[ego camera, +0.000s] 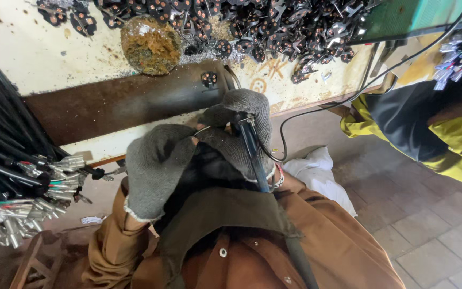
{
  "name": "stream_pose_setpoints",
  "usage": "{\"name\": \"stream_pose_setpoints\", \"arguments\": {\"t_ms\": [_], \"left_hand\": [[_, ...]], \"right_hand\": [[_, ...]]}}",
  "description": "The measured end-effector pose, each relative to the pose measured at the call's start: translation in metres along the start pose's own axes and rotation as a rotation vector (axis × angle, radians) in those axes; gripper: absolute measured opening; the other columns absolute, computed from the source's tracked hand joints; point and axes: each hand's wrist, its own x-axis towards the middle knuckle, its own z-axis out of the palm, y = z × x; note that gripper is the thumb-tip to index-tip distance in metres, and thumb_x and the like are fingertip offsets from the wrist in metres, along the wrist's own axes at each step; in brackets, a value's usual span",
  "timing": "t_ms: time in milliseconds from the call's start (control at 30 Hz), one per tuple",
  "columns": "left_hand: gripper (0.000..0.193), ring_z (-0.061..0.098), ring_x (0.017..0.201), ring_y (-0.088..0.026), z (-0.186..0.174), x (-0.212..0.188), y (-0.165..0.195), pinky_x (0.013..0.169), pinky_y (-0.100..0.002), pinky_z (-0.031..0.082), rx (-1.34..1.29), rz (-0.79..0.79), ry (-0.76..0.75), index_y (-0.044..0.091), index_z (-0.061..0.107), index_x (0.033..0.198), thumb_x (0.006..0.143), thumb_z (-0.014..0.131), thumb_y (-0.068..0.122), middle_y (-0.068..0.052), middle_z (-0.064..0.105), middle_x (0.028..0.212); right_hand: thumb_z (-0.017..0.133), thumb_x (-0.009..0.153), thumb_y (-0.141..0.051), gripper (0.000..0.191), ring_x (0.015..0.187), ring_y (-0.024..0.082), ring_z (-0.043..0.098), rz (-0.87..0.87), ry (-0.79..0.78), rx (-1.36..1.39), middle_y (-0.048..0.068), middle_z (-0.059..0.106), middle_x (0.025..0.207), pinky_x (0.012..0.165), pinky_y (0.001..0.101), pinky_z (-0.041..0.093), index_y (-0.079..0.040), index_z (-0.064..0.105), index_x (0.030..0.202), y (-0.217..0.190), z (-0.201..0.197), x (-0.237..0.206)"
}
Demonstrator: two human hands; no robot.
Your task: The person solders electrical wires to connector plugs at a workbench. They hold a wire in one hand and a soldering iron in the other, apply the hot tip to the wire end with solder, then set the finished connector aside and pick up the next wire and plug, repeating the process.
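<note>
Both my hands wear grey knitted gloves and meet close in front of my chest. My right hand (244, 120) grips a soldering iron (253, 152) with a dark blue handle, its black cord (316, 109) looping off to the right. My left hand (156, 168) is closed just left of it, pinching a thin silvery wire (201, 130) near the iron's tip. A single small black round part (208, 79) lies on the brown metal strip (113, 104) just beyond my hands.
A heap of small black round parts (252, 24) covers the stained white bench at the back, beside a tin of brownish paste (149, 45). Bundles of black cables with metal terminals (22, 182) lie at left. A person in yellow and black (429, 128) sits at right.
</note>
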Motion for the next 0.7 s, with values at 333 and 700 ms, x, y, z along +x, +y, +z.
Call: {"name": "stream_pose_setpoints", "arguments": {"t_ms": [333,700], "left_hand": [[0.009,0.066,0.067,-0.011,0.006,-0.002,-0.001,0.064,-0.027,0.052,-0.043,0.090,0.062,0.002,0.075,0.099,0.091,0.077,0.006,-0.009,0.075,0.082],[0.018,0.065,0.067,-0.023,-0.018,0.030,0.005,0.065,-0.034,0.053,0.438,0.421,0.451,0.001,0.066,0.103,0.096,0.082,-0.002,-0.012,0.066,0.084]], "right_hand": [[0.080,0.087,0.005,0.023,0.098,0.019,0.069,0.150,0.096,0.266,0.007,0.070,0.108,0.084,0.0307,0.058,-0.003,0.070,0.106,0.010,0.019,-0.022],[0.083,0.081,-0.003,0.024,0.067,0.021,0.068,0.091,0.290,-0.232,0.008,0.071,0.079,0.064,0.0341,0.052,-0.006,0.078,0.105,0.004,-0.003,0.020]]}}
